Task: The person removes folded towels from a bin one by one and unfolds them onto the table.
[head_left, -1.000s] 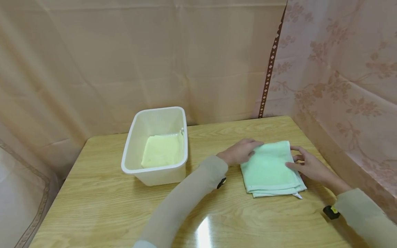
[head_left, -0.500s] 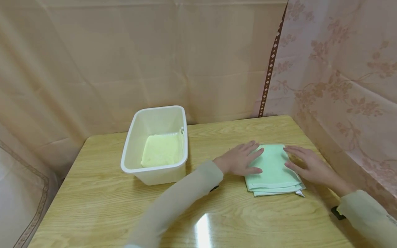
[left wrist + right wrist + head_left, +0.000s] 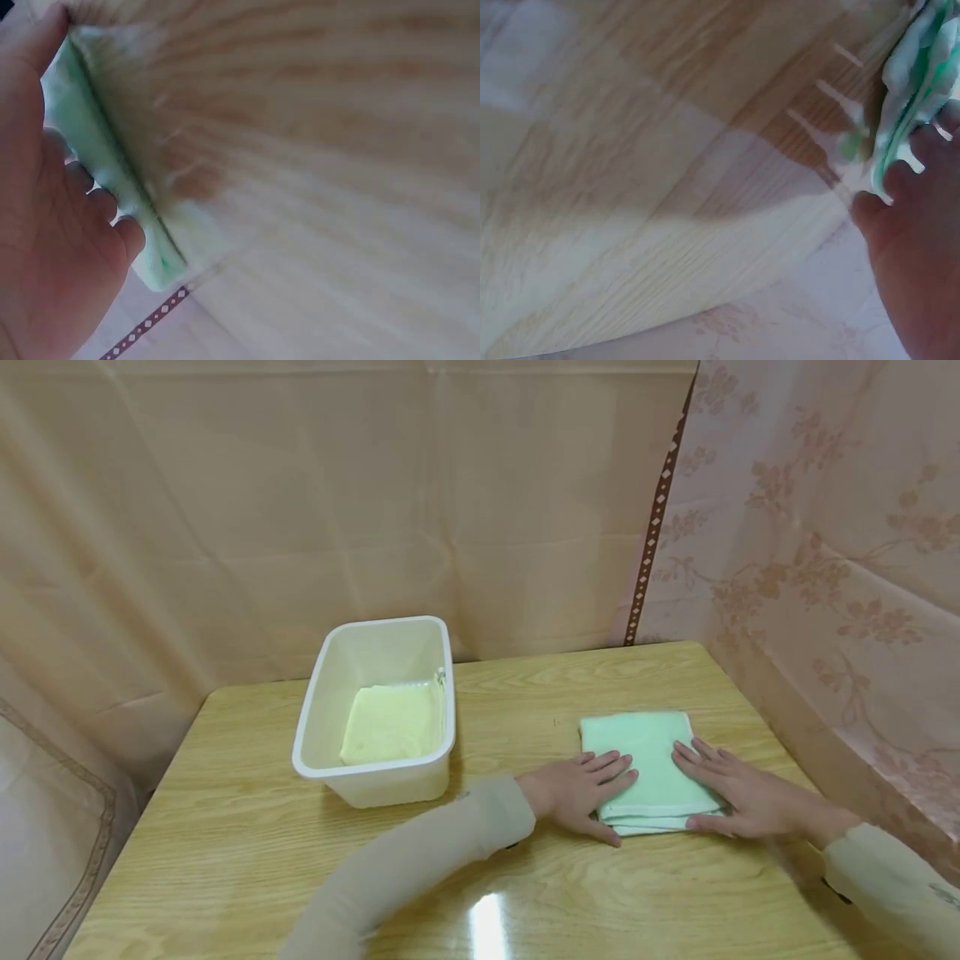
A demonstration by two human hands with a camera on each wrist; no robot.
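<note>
A pale green towel [image 3: 652, 752], folded into a layered square, lies on the right part of the table. My left hand [image 3: 581, 793] rests at its left edge, fingers spread over the cloth and thumb near the front corner. Along the opposite edge my right hand [image 3: 750, 789] lies with straight fingers on the towel, its thumb at the front fold. The left wrist view has the towel's side [image 3: 112, 157] beside the left fingers. Its stacked layers [image 3: 915, 97] appear by the right fingers in the right wrist view.
Left of the middle stands a white plastic bin [image 3: 375, 772] near the table's back edge. A pale yellow folded cloth [image 3: 393, 722] lies on its bottom. Curtains [image 3: 525, 510] hang behind the wooden table [image 3: 225, 843] and along its right side.
Both hands have moved from the towel's upper sides toward its front, the fingers going from holding its edges to lying flat. The towel now lies flatter, its back left corner uncovered.
</note>
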